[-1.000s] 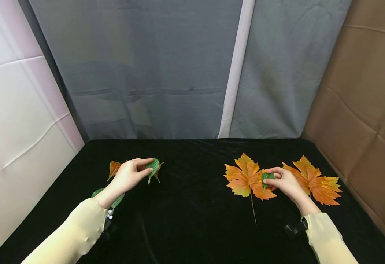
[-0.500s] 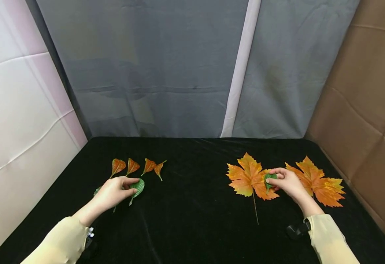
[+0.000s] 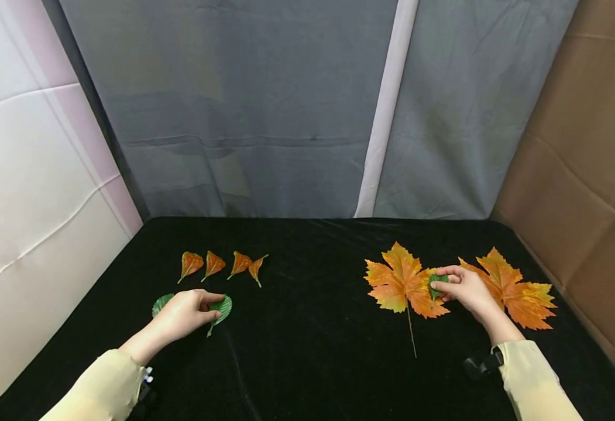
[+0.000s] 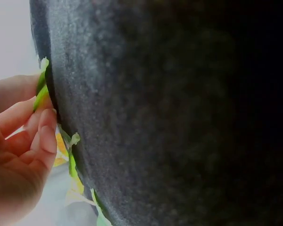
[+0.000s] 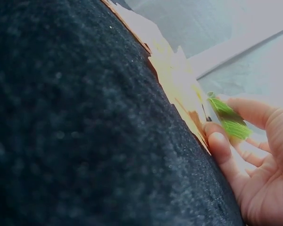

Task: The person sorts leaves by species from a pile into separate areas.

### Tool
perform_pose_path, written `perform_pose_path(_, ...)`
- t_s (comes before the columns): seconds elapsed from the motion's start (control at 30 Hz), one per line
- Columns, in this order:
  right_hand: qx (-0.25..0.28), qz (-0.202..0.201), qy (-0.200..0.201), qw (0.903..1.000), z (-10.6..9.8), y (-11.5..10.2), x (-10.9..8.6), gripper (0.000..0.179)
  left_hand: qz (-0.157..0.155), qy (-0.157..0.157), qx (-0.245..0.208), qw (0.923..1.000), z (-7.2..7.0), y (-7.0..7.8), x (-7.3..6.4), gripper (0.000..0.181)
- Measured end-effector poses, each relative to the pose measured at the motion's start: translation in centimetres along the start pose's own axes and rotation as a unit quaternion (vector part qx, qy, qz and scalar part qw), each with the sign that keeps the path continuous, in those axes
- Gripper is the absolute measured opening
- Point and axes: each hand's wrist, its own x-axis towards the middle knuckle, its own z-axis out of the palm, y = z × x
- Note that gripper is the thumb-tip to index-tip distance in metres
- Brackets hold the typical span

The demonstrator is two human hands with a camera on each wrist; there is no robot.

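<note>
Between thumb and fingers, my left hand (image 3: pixel 183 316) pinches a green leaf (image 3: pixel 223 310), low at the black cloth. Another green leaf (image 3: pixel 161 304) shows partly beyond that hand; the left wrist view has more green leaves (image 4: pixel 73 169) beside it. Small orange leaves (image 3: pixel 213 265) lie in a row behind. On the right, my right hand (image 3: pixel 467 289) holds a small green leaf (image 3: pixel 437 285) by its edge, in front of a large orange maple leaf (image 3: pixel 391 280). A second maple leaf (image 3: pixel 523 295) lies farther right, partly hidden by the hand.
A black cloth (image 3: pixel 307 351) covers the table. Grey curtain (image 3: pixel 254 117) hangs at the back, with a white panel (image 3: pixel 33 175) on the left and a brown one (image 3: pixel 581 164) on the right.
My left hand has moved back toward me and down with its green leaf, uncovering the row of orange leaves. The right hand stays nearly in place, still holding its leaf.
</note>
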Motion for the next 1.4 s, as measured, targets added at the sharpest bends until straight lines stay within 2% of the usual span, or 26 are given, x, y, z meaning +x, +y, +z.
perform_pose_path(0.37,-0.009,0.001,0.007,0.9999,-0.1,0.0,-0.1,0.048,-0.009,-0.027,0.008,0.9996,-0.1,0.3,0.1,0.035)
perform_pose_path(0.53,-0.019,0.003,0.02,0.9996,0.2,-0.3,-0.3,0.047,0.001,-0.033,0.013,0.9994,-0.1,0.2,0.3,0.039)
perform_pose_path(0.63,-0.025,-0.008,0.03,0.9992,0.5,-0.8,-0.5,0.046,0.009,-0.031,0.039,0.9987,-0.3,0.1,0.3,0.041)
perform_pose_path(0.73,-0.021,-0.023,0.038,0.9988,1.0,-1.9,-0.7,0.045,0.004,-0.028,0.084,0.996,-0.6,0.1,0.2,0.043)
perform_pose_path(0.83,-0.012,-0.037,0.027,0.9989,1.7,-3.2,-0.9,0.046,-0.007,-0.034,0.122,0.9919,-0.9,0.2,0.1,0.044)
perform_pose_path(0.93,-0.012,-0.048,-0.001,0.9988,2.8,-4.4,-0.9,0.047,-0.008,-0.044,0.138,0.9895,-1.1,0.3,0.1,0.046)
perform_pose_path(1.1,-0.032,-0.075,-0.032,0.9962,5.3,-6.4,-0.8,0.046,-0.014,-0.057,0.138,0.9888,-1.4,0.3,-0.1,0.052)
perform_pose_path(1.27,-0.024,-0.094,-0.065,0.9932,8.4,-8.5,-0.4,0.043,-0.009,-0.057,0.137,0.9889,-1.5,0.0,0.1,0.055)
perform_pose_path(1.4,-0.019,-0.13,-0.094,0.9869,11.1,-10.0,0.1,0.041,-0.007,-0.052,0.133,0.9897,-1.5,-0.4,0.1,0.057)
